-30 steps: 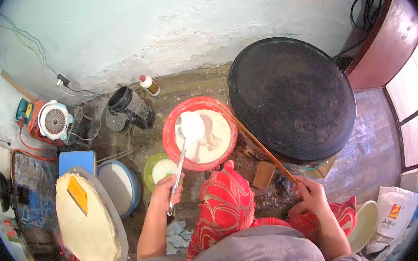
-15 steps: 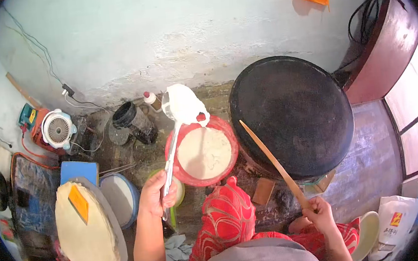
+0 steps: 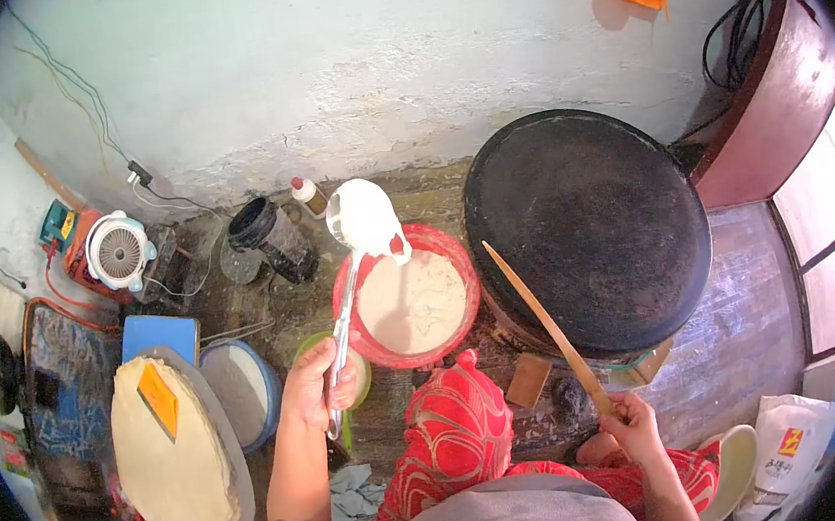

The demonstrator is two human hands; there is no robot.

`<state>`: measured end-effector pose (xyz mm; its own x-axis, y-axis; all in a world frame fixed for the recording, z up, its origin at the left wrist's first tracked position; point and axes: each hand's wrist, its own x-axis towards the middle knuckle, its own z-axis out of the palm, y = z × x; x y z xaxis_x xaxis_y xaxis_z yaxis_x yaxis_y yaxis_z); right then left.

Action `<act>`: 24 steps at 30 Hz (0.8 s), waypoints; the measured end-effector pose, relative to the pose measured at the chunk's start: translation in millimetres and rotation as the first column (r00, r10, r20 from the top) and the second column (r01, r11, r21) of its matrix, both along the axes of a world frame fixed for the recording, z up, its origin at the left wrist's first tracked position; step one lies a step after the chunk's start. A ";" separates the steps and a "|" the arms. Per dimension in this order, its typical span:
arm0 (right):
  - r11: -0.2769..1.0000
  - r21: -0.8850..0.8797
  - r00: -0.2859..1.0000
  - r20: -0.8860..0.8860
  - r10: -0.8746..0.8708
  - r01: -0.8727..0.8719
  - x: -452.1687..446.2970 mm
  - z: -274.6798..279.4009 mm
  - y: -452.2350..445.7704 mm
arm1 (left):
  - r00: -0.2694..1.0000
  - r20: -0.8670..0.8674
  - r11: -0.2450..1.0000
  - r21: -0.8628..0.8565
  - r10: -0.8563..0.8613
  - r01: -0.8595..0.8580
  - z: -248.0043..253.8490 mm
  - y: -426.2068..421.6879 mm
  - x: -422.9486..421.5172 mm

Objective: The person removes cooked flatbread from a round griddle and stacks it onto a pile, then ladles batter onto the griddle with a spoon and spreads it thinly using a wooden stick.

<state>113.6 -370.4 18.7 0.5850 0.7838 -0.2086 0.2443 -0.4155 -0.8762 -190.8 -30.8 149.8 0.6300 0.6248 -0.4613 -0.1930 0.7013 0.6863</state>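
Note:
My left hand point(image 3: 319, 382) is closed round the handle of a metal ladle point(image 3: 344, 313). White batter point(image 3: 368, 215) hangs from the ladle's bowl above the far left rim of a red basin point(image 3: 472, 305), which holds pale batter. My right hand point(image 3: 631, 423) grips the near end of a flat wooden stick point(image 3: 550, 328). The stick's pointed tip lies over the left edge of a large round black griddle point(image 3: 585, 229); whether it touches cannot be seen.
On the left are a stack of thin flatbreads point(image 3: 176, 465), a blue bucket point(image 3: 275, 395), a blower point(image 3: 118, 251) and a black jug point(image 3: 275, 239). A white bottle point(image 3: 309, 199) stands by the wall. At right lie a pale basin point(image 3: 738, 476) and a white bag point(image 3: 792, 445).
The ladle has risen from inside the red basin with batter clinging to it. The stick has swung from the basin's rim to the griddle's edge. The view has shifted slightly.

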 end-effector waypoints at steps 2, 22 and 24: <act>1.000 0.008 1.000 -0.021 -0.009 0.009 -1.5 1.3 2.3 | 1.000 0.023 1.000 -0.006 -0.013 0.014 -0.8 1.1 -1.1; 0.996 -0.043 0.984 -0.156 -0.085 0.080 -1.6 4.4 14.3 | 0.999 -0.036 1.000 0.012 0.011 -0.011 16.2 -1.6 14.4; 0.987 -0.069 0.962 -0.223 -0.155 0.143 -0.4 15.9 23.3 | 0.999 -0.035 0.999 0.027 0.019 -0.018 22.8 -0.7 25.8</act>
<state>113.1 -347.1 34.7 0.6265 0.6761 -0.3877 -0.0266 -0.4786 -0.8776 -165.0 -31.5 172.6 0.6017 0.6485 -0.4662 -0.1812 0.6793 0.7111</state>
